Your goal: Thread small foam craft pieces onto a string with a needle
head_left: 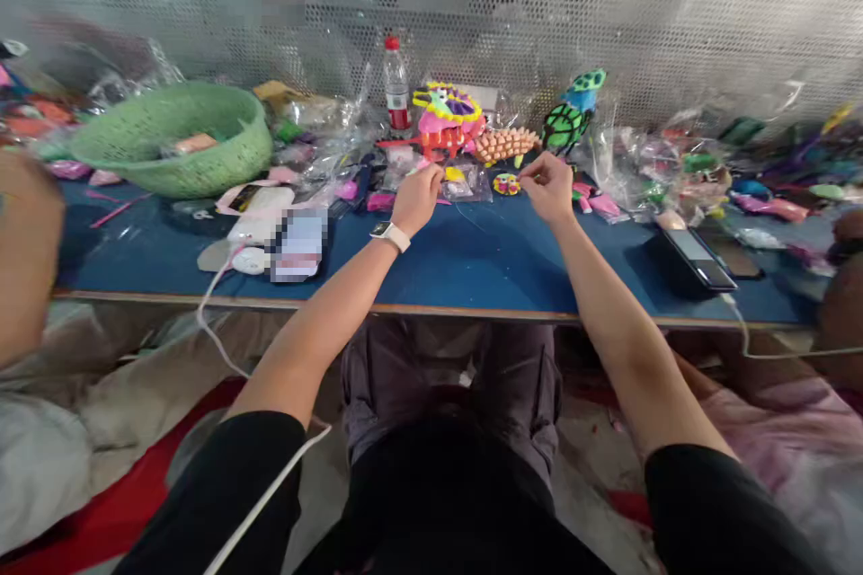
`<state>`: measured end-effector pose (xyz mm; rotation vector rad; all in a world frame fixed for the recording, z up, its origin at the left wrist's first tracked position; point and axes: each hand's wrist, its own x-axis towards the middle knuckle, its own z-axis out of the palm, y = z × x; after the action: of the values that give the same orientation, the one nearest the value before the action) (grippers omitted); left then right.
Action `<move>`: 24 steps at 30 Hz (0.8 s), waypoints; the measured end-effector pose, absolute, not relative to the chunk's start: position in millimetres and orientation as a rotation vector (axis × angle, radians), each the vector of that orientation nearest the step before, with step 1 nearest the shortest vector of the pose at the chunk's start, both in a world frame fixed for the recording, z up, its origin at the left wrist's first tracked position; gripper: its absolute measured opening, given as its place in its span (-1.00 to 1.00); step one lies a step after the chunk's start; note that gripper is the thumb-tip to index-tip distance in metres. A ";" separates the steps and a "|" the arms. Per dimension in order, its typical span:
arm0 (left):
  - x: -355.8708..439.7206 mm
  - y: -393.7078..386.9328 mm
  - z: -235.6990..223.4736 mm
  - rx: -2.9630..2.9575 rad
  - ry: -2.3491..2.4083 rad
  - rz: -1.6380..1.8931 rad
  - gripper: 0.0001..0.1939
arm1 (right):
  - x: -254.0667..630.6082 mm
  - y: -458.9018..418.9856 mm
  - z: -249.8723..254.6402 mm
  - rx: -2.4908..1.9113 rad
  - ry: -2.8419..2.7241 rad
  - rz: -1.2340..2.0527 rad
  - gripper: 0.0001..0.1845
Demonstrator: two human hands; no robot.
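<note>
My left hand (418, 195), with a white watch on its wrist, is closed in a loose fist on the blue table (472, 256); what it pinches is too small to make out. My right hand (547, 182) is pinched beside a small round multicoloured beaded piece (506, 184) that lies on the table between the two hands. A thin thread seems to run across the table below my hands. Just behind stand a pink and yellow beaded toy (448, 117), a tan spiky piece (505, 144) and a green and black turtle figure (566, 121).
A green woven basket (168, 139) sits at the left, a water bottle (396, 85) at the back, clear bags of parts all along the rear. A phone on a black box (691, 259) is right, a white charger and cable (251, 260) left. Other people's arms show at both edges.
</note>
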<state>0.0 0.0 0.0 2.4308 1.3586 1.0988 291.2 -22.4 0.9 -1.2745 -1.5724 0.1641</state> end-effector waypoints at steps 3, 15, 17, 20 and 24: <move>-2.5 6.4 -0.8 2.401 1.392 1.105 -0.71 | 286.0 -25.6 -2.7 -1.357 -1.659 0.158 -0.87; -8.9 10.5 -0.4 2.434 1.544 1.099 -0.75 | 302.2 -17.2 -10.6 -1.432 -1.759 0.226 -0.70; -12.7 14.7 -1.3 2.384 1.559 1.187 -0.74 | 304.9 -13.1 -13.0 -1.457 -1.653 0.188 -0.52; -18.3 21.9 -4.2 2.339 1.558 1.339 -0.69 | 304.7 -11.3 -13.9 -1.526 -1.585 0.170 -0.56; -19.1 25.8 -9.4 2.382 1.457 1.436 -0.57 | 294.2 -18.5 -13.1 -1.559 -1.848 0.334 -0.85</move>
<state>-19.1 25.8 -9.4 2.3816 1.4567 1.4359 294.2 -18.5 -13.1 -1.5590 -1.8478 0.3337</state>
